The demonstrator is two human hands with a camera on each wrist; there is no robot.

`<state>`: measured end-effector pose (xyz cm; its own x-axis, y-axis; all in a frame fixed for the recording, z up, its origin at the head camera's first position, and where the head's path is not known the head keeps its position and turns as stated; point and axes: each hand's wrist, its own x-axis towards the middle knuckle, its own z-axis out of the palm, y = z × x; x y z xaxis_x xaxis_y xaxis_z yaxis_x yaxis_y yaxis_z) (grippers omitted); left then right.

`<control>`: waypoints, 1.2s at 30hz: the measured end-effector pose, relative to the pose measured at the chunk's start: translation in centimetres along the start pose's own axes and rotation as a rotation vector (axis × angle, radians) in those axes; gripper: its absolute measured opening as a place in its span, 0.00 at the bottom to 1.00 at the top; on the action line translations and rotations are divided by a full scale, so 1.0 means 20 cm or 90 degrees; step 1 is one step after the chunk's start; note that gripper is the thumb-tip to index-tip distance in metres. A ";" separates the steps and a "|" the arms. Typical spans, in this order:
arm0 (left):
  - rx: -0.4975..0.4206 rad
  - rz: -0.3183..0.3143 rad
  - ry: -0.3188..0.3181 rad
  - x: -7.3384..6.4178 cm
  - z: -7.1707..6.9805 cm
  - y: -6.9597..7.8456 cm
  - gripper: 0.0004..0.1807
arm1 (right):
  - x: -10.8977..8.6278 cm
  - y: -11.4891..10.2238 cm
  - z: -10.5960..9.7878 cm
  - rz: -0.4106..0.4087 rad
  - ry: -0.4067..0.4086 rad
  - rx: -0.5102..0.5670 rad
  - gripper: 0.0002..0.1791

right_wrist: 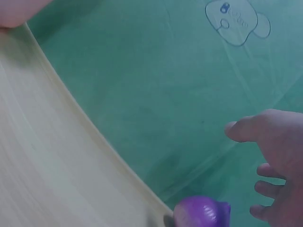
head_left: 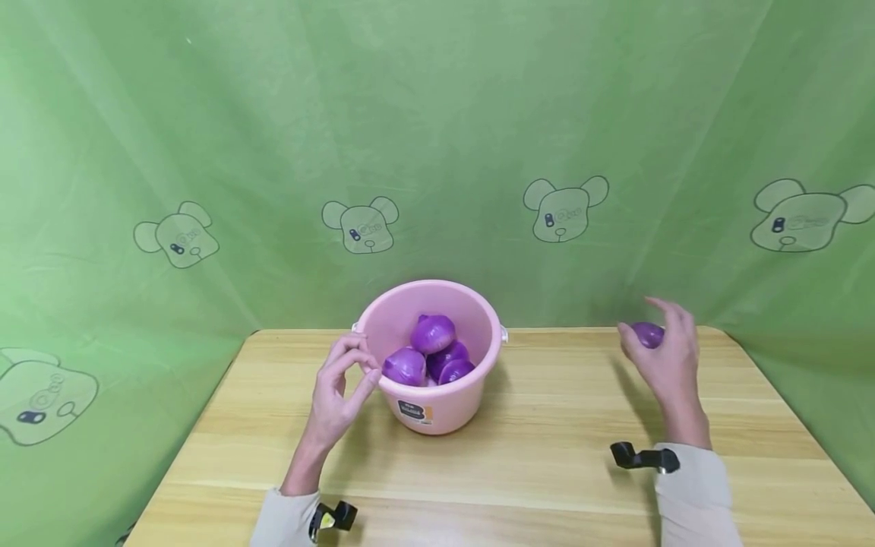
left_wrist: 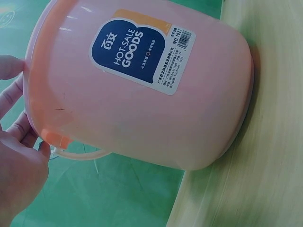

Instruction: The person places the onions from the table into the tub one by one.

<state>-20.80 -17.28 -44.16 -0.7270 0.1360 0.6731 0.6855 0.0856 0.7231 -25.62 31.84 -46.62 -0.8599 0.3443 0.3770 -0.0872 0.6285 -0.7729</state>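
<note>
A pink bucket (head_left: 437, 410) stands on the table with several purple onions (head_left: 434, 334) inside. My left hand (head_left: 336, 391) holds the bucket's left rim, fingers bent over the edge and thumb on the near side. In the left wrist view, those fingertips (left_wrist: 19, 125) meet the rim beside the handle joint. At the table's back right lies another purple onion (head_left: 648, 334), shown low in the right wrist view (right_wrist: 196, 213). My right hand (head_left: 668, 353) is beside this onion, thumb and fingers spread. The right wrist view shows a gap between them.
The wooden table (head_left: 560, 471) ends at a back edge close behind the bucket and the lone onion. A green curtain (head_left: 437, 137) with bear-head prints hangs behind and at both sides. Each sleeve carries a black camera mount (head_left: 642, 457).
</note>
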 end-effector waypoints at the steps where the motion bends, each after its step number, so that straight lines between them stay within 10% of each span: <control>1: 0.000 0.000 0.000 0.00 0.00 0.00 0.02 | 0.00 0.01 0.00 0.009 -0.004 -0.001 0.39; 36: 0.007 0.007 0.001 0.00 0.00 -0.02 0.02 | 0.02 0.24 0.03 0.139 -0.092 -0.038 0.48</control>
<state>-21.00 -17.36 -44.39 -0.7195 0.1359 0.6810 0.6937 0.0954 0.7139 -26.58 34.57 -50.50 -0.9184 0.3756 0.1240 0.1350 0.5922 -0.7944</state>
